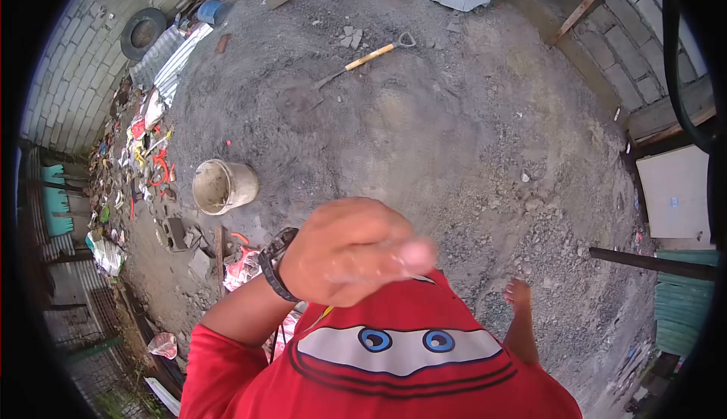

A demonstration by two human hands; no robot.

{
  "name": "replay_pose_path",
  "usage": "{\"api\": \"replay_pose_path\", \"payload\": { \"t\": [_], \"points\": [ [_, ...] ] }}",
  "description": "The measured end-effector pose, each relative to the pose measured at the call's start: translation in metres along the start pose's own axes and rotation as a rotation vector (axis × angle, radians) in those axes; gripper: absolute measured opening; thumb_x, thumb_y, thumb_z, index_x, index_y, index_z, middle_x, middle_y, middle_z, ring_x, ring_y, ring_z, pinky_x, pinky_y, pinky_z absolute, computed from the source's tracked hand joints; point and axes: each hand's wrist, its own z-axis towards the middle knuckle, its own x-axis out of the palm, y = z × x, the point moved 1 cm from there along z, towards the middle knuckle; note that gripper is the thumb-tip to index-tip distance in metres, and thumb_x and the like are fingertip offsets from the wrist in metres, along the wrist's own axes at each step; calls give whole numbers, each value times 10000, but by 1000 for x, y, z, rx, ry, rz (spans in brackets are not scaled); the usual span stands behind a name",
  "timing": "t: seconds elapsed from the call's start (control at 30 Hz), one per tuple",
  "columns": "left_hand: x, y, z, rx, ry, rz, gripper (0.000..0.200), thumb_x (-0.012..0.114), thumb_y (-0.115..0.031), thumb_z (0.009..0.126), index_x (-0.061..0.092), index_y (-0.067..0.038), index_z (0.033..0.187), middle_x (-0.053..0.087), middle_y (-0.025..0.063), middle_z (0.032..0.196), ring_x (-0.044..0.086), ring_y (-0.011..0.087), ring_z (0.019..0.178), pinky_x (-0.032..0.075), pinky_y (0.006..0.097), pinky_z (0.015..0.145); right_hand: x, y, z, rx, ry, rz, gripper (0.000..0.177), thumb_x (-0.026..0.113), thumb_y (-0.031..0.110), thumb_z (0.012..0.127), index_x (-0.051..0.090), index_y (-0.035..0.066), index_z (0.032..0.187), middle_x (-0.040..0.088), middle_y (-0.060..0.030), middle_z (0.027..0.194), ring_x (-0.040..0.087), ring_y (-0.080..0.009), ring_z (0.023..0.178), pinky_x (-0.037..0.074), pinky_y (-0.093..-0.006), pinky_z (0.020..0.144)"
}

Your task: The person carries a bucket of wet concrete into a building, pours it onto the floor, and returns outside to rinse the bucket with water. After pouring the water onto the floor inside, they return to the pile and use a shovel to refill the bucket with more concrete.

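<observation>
My left hand (352, 252), with a dark watch (276, 264) on its wrist, is raised close to the camera in front of my red shirt (409, 389). Its fingers stretch to the right, partly smeared by motion, and no object shows in it. My right hand (518, 294) hangs low at my right side over the gravel, small in view; its fingers look loosely bent, with nothing visible in them. Left of my raised hand, a dirty white bucket (241, 184) lies tilted or on its side. Farther ahead lies a shovel (369, 58) with a wooden shaft, its blade in grey sand.
Rubbish (148, 146) lines the left side below a block wall (72, 78). A tire (144, 34), corrugated sheets (182, 59) and a blue container (212, 12) lie at the far left. A white panel (674, 192) and a dark beam (651, 264) stand on the right.
</observation>
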Motion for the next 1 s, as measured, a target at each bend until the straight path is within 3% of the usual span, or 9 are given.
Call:
{"api": "replay_pose_path", "payload": {
  "t": [0.1,0.33,0.5,0.6,0.73,0.8,0.87,0.93,1.0],
  "points": [
    [40,-43,64,109,157,-281,250,757,-179,766,657,-71,968,572,59,702,562,232,568,419,335,501,31,-33,-41,115,110,-182,401,619,349,907,602,108,1226,675,-84,1005,654,-219,673,470,-307,542],
    [84,-11,105,235,246,-595,407,711,-196,815,585,-100,1190,534,66,731,554,249,577,430,364,511,37,-20,-48,215,115,-221,404,623,359,914,630,72,1199,697,-95,996,677,-212,749,506,-330,618],
    [80,91,123,359,354,-160,514,670,-260,878,534,-116,1352,482,54,745,544,233,576,442,359,517,42,62,-10,226,67,-269,412,631,363,912,664,21,1139,716,-107,952,679,-199,759,512,-332,639],
    [72,226,104,-6,637,26,511,581,-388,938,516,-128,1373,576,90,834,617,289,740,476,431,643,56,146,22,186,25,-299,424,635,365,911,685,-9,1103,727,-115,926,680,-191,766,515,-333,651],
    [-1,445,25,-595,645,374,412,631,-416,888,631,-39,721,638,167,751,642,377,778,499,486,671,105,261,94,-94,-28,-403,410,692,375,847,726,-6,995,729,-104,836,676,-210,751,504,-333,671],
    [-55,531,-35,-863,647,507,274,688,-331,839,703,-78,944,681,173,835,660,386,841,518,482,725,144,337,127,-166,49,-574,462,735,373,822,708,-1,1092,733,-106,915,674,-185,825,510,-311,756],
    [-105,563,-80,-917,432,507,499,689,-349,803,642,-29,1184,685,239,1007,650,398,1005,521,480,870,192,383,139,-292,39,-635,465,731,374,836,698,15,1130,724,-106,960,658,-162,869,500,-302,786],
    [-152,589,-104,-1152,627,530,666,708,-394,791,545,-71,1351,666,232,1144,623,383,1113,496,461,955,252,458,161,-484,15,-652,469,726,374,850,688,30,1167,715,-105,1006,642,-138,913,491,-292,816],
    [-184,612,-116,-1451,731,451,647,714,-441,788,582,-92,1317,677,204,1157,632,372,1113,499,453,960,293,508,156,-272,156,-210,491,696,389,888,646,68,1255,682,-92,1131,619,-153,992,477,-296,861]
  ]
}}
